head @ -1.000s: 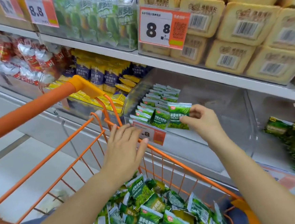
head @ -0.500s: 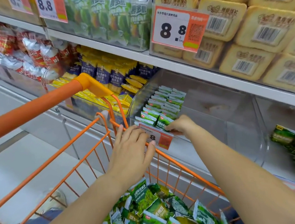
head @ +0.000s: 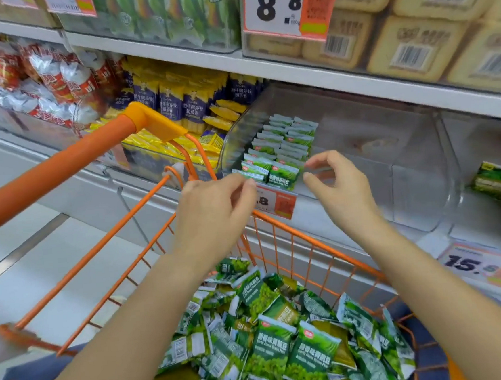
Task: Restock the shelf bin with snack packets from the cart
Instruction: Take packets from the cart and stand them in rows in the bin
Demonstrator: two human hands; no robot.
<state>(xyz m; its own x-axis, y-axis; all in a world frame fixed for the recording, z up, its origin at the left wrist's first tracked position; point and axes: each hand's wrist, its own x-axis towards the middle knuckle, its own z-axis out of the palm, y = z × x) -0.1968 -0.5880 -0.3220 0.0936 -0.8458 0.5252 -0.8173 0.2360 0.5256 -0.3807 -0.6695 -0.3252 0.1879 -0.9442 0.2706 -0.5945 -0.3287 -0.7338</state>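
Green snack packets (head: 280, 141) stand upright in rows at the clear shelf bin's (head: 414, 159) left; more (jumbled) fill the orange cart (head: 304, 242).

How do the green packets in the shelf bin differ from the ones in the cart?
The bin packets stand upright in neat rows; the cart packets lie in a loose jumbled heap. The bin packets fill only the left part of the clear bin; the cart packets cover most of the visible cart. Both appear to be the same green snack.
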